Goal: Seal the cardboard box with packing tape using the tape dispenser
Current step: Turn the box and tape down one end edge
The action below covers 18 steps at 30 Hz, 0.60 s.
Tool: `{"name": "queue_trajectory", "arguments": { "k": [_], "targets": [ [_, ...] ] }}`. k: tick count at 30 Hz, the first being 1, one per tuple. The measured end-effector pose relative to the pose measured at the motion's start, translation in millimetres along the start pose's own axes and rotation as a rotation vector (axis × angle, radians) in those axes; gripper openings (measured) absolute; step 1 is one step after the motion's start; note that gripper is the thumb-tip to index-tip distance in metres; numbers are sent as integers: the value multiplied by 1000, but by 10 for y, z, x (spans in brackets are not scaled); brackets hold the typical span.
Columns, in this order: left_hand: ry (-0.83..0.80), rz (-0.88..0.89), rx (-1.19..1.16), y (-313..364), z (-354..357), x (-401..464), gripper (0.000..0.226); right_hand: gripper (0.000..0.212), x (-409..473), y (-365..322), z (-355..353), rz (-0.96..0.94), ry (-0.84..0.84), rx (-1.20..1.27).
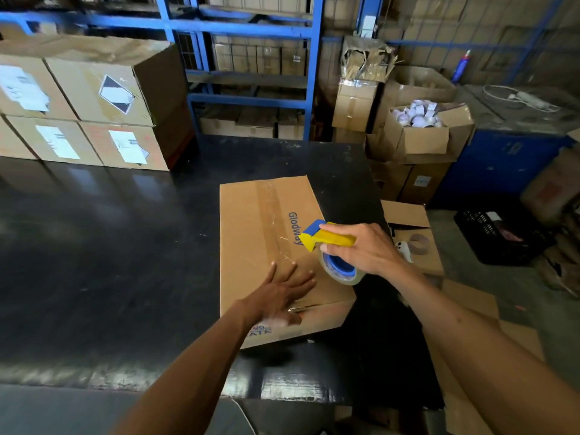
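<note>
A brown cardboard box (251, 221) printed "Glodway" lies flat on the black table (110, 246), flaps closed. A strip of clear tape (271, 215) runs along its centre seam from the far edge toward me. My left hand (282, 296) lies flat on the near end of the seam with fingers spread, holding nothing. My right hand (361, 249) grips a yellow and blue tape dispenser (329, 243) with its clear roll, held just above the box's right side, beside the seam.
Stacked labelled cartons (94, 105) stand at the table's far left. Blue shelving (251, 73) rises behind. To the right sit an open carton of white rolls (420, 127), a low box holding an empty tape core (419, 243), and a black crate (499, 237) on the floor.
</note>
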<state>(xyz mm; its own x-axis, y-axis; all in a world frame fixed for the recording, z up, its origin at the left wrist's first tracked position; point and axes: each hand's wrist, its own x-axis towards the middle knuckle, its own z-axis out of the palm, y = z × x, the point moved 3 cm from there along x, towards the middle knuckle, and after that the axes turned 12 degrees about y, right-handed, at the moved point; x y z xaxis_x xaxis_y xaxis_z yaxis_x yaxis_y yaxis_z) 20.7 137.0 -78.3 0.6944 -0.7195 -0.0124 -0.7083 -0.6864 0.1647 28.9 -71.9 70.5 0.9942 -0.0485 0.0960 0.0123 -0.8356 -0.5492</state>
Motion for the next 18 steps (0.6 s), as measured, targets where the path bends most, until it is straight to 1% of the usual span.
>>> {"name": "queue_trajectory", "arguments": {
  "k": [3, 6, 9, 12, 18],
  "targets": [
    [97, 74, 53, -53, 68, -117, 92, 55, -93, -88, 52, 36, -11, -2],
    [128, 150, 37, -128, 74, -194, 86, 54, -202, -138, 78, 56, 11, 49],
    [90, 214, 9, -259, 14, -215, 82, 56, -300, -196, 124, 67, 19, 71],
    [30, 255, 2, -393, -42, -189, 80, 55, -369, -300, 158, 67, 25, 41],
    [16, 313, -66, -433, -112, -127, 80, 58, -441, -497, 236, 48, 36, 12]
  ]
}}
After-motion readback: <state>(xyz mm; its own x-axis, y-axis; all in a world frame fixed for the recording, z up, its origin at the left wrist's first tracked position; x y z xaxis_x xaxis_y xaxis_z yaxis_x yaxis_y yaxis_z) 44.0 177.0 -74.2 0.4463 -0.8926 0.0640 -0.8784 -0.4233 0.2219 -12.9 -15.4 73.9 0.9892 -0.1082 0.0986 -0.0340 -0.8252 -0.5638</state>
